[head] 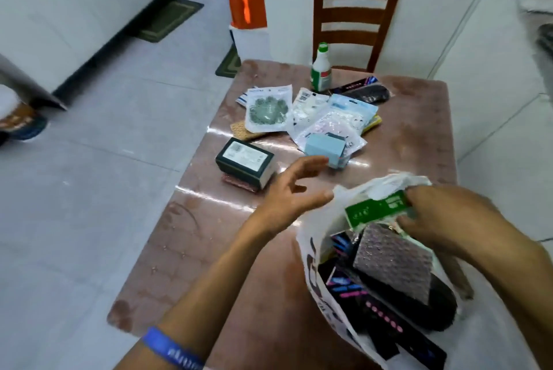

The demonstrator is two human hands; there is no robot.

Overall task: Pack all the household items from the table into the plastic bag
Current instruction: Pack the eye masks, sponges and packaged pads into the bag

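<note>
Nearest, at 5 o'clock, the plastic bag (pixel 317 253) stands open on the worktop (pixel 227 250). It is thin, white and floppy, so its rim needs holding up. Inside are dark packets and a rough, sparkly sponge pad (pixel 395 262) that looks light and squashy.

The right hand (pixel 443 217) pinches the pad's green card (pixel 377 208) at the bag's mouth. The left hand (pixel 290 187) is wide open, fingers loose, holding nothing, near the middle.

Further out, at 11 o'clock, sits a dark box (pixel 245 161), stiff and probably heavier; grab its sides. A small blue box (pixel 326 148) lies on shiny, slippery packets (pixel 332 118).

Farthest, at 12 o'clock, stands a hard bottle (pixel 320 73); hold its middle.
</note>
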